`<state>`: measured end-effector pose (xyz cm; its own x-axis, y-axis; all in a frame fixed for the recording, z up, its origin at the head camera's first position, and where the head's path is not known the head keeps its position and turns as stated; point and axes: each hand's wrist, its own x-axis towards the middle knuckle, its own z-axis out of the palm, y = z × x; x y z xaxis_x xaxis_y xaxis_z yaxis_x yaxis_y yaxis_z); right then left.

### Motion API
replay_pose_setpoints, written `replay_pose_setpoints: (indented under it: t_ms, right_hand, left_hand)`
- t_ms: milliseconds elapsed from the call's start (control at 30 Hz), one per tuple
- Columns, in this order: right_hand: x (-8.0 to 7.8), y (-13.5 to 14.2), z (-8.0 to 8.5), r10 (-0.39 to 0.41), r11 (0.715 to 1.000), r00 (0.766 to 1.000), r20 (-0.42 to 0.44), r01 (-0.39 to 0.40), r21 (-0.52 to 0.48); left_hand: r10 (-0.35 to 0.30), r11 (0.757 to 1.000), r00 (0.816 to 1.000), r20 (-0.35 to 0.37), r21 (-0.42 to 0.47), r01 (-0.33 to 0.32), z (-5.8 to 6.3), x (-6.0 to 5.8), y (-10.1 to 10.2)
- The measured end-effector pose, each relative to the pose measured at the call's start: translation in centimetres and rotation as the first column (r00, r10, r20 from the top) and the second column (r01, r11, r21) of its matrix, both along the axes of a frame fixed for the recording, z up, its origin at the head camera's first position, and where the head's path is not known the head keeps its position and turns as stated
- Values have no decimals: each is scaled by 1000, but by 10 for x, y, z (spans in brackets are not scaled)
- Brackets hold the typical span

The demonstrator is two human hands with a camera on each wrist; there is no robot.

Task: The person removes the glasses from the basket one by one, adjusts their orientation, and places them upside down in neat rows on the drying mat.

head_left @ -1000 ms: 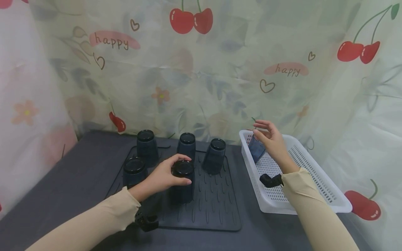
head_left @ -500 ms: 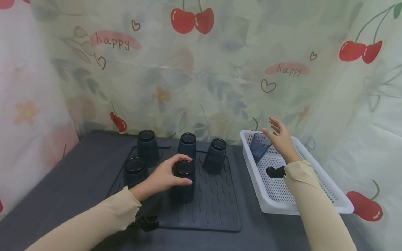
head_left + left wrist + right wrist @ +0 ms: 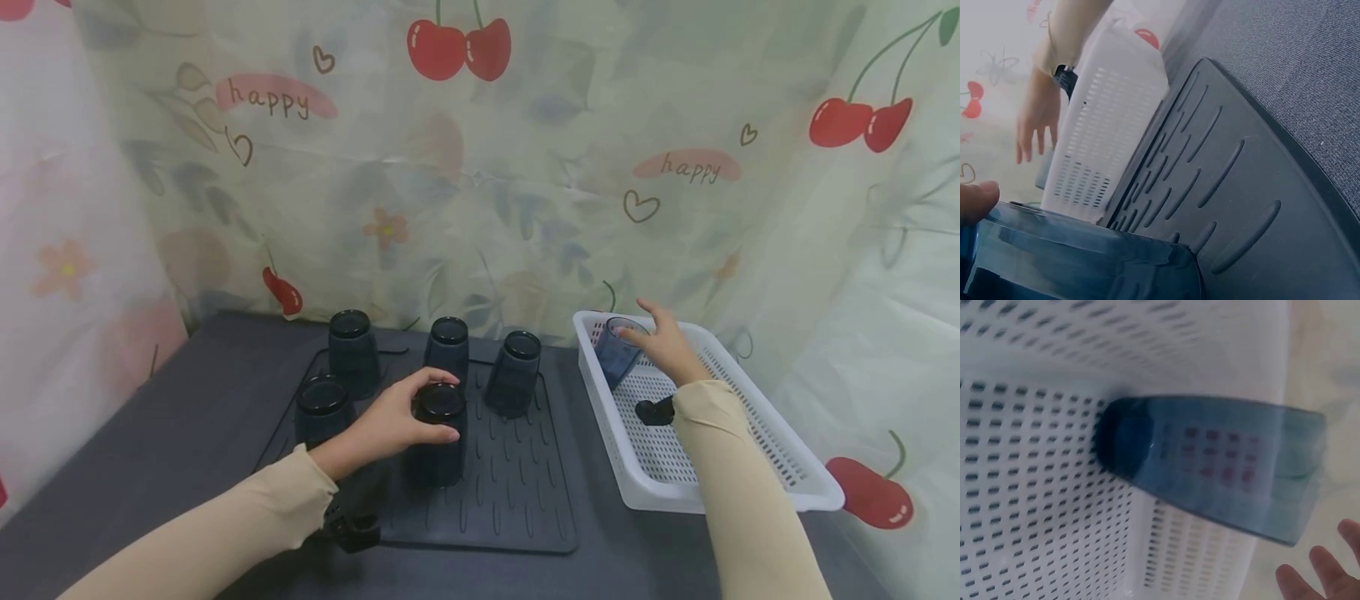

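My left hand [image 3: 393,421] grips a dark blue glass [image 3: 438,454] near its base, thumb at the front and fingers behind. This glass stands upside down on the black ribbed drying mat [image 3: 517,500]; its side fills the bottom of the left wrist view. A second blue glass [image 3: 615,362] leans mouth up in the far left corner of the white basket [image 3: 667,462]. Over the basket, my right hand [image 3: 671,350] is spread, its thumb overlapping that glass's rim in the head view. In the right wrist view the fingertips [image 3: 1322,562] lie apart from the glass.
Several more upside-down glasses share the mat, including one at back left [image 3: 352,354], one at front left [image 3: 321,408] and one at right [image 3: 513,375]. A grey cloth [image 3: 165,433] covers the table. Patterned curtains [image 3: 525,167] hang behind and at both sides.
My right hand has let go of the glass in the basket, moved right, then dipped slightly. My left hand and its glass stay in place.
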<state>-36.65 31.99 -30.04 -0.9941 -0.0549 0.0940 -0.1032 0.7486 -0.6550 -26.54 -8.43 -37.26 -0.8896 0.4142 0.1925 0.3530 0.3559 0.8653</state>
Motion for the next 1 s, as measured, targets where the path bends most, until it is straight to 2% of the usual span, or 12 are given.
replay_pose_setpoints:
  t_ms: [267, 533, 1000]
  right_hand:
    - [-8, 4, -10, 23, 995, 999, 42, -27, 98]
    - [-12, 7, -14, 21, 993, 994, 110, -33, 109]
    - [-20, 5, -21, 3, 994, 990, 139, -19, 110]
  left_hand:
    - [3, 1000, 1000, 11, -6, -3, 1, 1, 1]
    - [6, 1000, 1000, 18, -6, -6, 2, 1, 2]
    - [5, 1000, 1000, 3, -17, -5, 2, 1, 0]
